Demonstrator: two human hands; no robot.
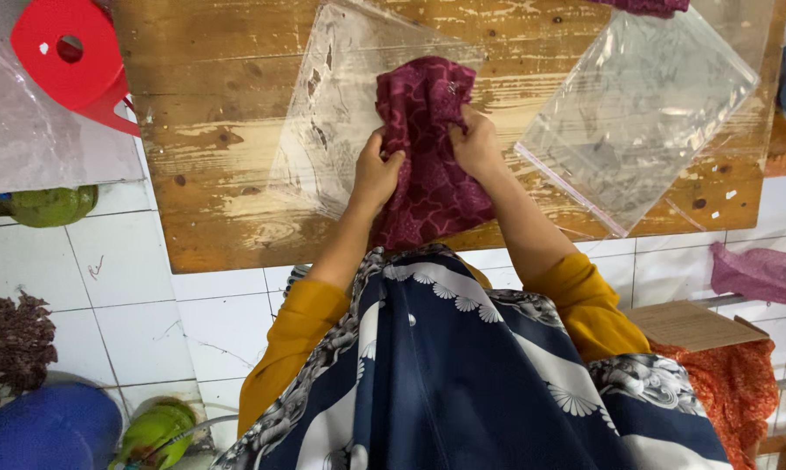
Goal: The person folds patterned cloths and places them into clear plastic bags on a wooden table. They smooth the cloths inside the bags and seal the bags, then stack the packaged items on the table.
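Left hand (377, 170) and right hand (476, 144) both clamped on maroon cloth (428, 157) — long axis toward the person — over clear bag (340, 104) on counter (219, 130).

Two clear plastic bags (358, 104) (641, 109), one maroon cloth (432, 148) (patterned), one red stool (66, 57), two hands (375, 174) (478, 144)

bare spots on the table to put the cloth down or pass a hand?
Free: the wood between the red stool and the left bag, and the strip along the near left edge. Crowded: the middle, where the left hand and right hand grip the maroon cloth over that bag, and the right end under the second bag.
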